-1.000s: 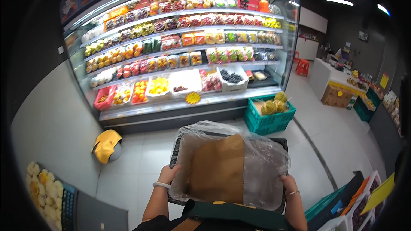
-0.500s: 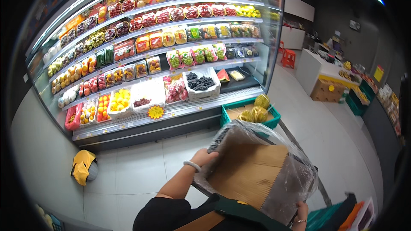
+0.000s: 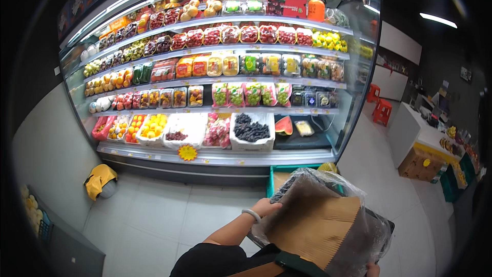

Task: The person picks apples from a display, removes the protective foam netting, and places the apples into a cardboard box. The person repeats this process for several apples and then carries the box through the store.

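Observation:
A dark crate [image 3: 387, 221] lined with clear plastic film is tilted in front of me, and a sheet of brown cardboard [image 3: 313, 228] lies inside it. My left hand [image 3: 267, 207], with a pale bracelet at the wrist, is closed round the crate's left rim. At the lower edge my right hand [image 3: 373, 270] grips the near right corner, mostly cut off by the picture's edge. Just beyond the crate, a green crate [image 3: 273, 181] on the floor is partly hidden; a bit of durian [image 3: 327, 166] shows in it.
A lit display fridge [image 3: 215, 160] full of packed fruit stretches across the far side. On its bottom shelf stands a white crate of dark grapes [image 3: 252, 146] beside a watermelon piece [image 3: 283, 125]. A yellow cloth over a bin [image 3: 101, 181] is at left, a counter [image 3: 410, 133] at right.
My view has swung up and to the left, so the fridge fills more of it. The green crate is now more hidden behind the held crate. Both hands keep their hold.

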A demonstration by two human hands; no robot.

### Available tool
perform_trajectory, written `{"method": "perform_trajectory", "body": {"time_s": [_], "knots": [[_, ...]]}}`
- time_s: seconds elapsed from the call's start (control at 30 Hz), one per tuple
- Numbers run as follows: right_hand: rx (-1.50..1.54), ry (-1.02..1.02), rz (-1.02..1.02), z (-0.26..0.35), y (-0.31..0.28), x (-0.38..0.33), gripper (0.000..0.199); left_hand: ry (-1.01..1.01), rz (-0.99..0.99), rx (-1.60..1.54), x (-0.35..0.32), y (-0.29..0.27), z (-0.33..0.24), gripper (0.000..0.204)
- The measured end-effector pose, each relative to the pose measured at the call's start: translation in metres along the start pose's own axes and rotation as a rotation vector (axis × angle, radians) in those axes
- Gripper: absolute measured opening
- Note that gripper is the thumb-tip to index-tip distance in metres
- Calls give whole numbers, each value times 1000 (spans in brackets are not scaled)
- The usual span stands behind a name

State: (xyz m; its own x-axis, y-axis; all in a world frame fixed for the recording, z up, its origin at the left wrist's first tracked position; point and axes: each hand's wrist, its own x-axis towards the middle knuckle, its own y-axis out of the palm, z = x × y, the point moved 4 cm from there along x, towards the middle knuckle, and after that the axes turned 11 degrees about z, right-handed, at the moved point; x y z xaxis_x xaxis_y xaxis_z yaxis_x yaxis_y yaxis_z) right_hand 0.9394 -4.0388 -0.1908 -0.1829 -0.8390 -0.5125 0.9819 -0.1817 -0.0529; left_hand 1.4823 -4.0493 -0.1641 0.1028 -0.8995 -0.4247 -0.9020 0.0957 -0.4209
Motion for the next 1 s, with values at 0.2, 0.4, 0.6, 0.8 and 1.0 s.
{"method": "perform_trajectory", "body": {"time_s": [0.2,0.4,0.6,0.8,1.0], "knots": [[-31,3,53,56,3,76,40,124,-2,5,75,-1,-78,47],[-105,-18,166,92,-3,139,41,113,-92,2,96,7,-105,55],[-227,-30,366,153,35,158,39,-122,-313,-69,46,27,-59,54],[-451,-28,600,148,71,199,31,-283,-476,-246,-50,69,-31,34],[-506,-3,753,120,101,213,27,-431,-623,-308,-127,99,10,37]]}}
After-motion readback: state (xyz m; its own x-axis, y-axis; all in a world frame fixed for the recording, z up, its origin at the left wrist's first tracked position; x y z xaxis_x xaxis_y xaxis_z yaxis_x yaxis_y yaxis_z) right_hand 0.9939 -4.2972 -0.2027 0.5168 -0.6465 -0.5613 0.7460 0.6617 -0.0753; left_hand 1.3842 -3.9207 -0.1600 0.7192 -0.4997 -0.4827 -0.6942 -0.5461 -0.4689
